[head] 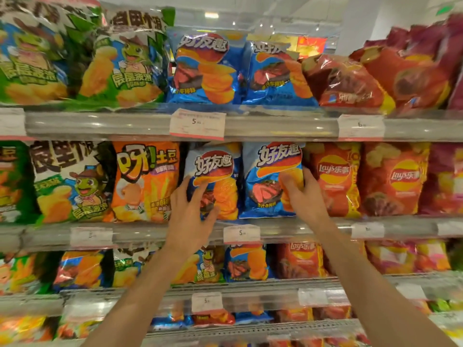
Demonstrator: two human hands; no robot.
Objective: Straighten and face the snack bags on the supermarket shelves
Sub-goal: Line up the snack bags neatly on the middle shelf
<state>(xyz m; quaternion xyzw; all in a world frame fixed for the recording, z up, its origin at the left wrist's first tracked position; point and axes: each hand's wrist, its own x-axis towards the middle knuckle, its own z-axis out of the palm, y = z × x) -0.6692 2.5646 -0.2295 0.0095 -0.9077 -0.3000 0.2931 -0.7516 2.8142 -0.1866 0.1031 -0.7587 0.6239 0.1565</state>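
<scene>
**Two blue chip bags squared up on the middle shelf**

The step in hand looks like facing the pair of blue bags at the front edge of the middle shelf (300, 227). To do it well, I would keep the grip light and low on each bag, so the foil does not crumple, turn each face flat to the aisle, and set their bottoms level on the shelf's front lip, side by side with logos upright. The left blue bag (220, 171) seems slightly turned and tilted toward the orange bag (145, 181) beside it, so it probably needs the larger correction; the right blue bag (270, 181) already faces nearly forward, just beside the red Lay's bag (335, 179).

The left hand (193, 209) is partly closed, its fingers curled round the left bag's lower left side, thumb laid on the front. The right hand (303, 194) grips the right bag's right edge, thumb across the front and fingers wrapped behind, out of sight.
</scene>
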